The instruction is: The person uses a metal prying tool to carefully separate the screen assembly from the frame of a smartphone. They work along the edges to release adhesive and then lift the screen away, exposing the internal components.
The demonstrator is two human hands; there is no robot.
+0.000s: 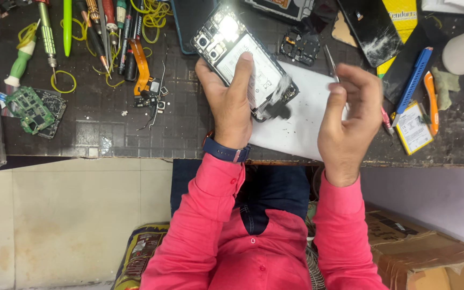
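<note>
Two bare hands work above a dark bench (pixel 108 129) in the head camera's only view. The left hand (pixel 231 102) grips an opened phone (pixel 243 59) with its back cover off, fingers wrapped around the lower end and the thumb lying across the white battery; the phone tilts up and away over the bench, its camera end farthest from the person. A dark blue watch strap (pixel 226 152) circles that wrist. The right hand (pixel 350 121) is closed around thin metal tweezers (pixel 331 63), whose tips point up and away, just beside the phone's lower end but apart from it. Under both hands lies a white sheet (pixel 302 126) speckled with dark crumbs.

To the left of the phone, an orange flex cable (pixel 141 67) rests by small loose parts, with a row of screwdrivers (pixel 100 32) and yellow rubber bands (pixel 63 80) beyond. A green circuit board (pixel 30 110) lies near the bench's left edge. To the right of the right hand sit a blue tool (pixel 413 78), an orange pry tool (pixel 432 102) and a cracked black panel (pixel 371 29).
</note>
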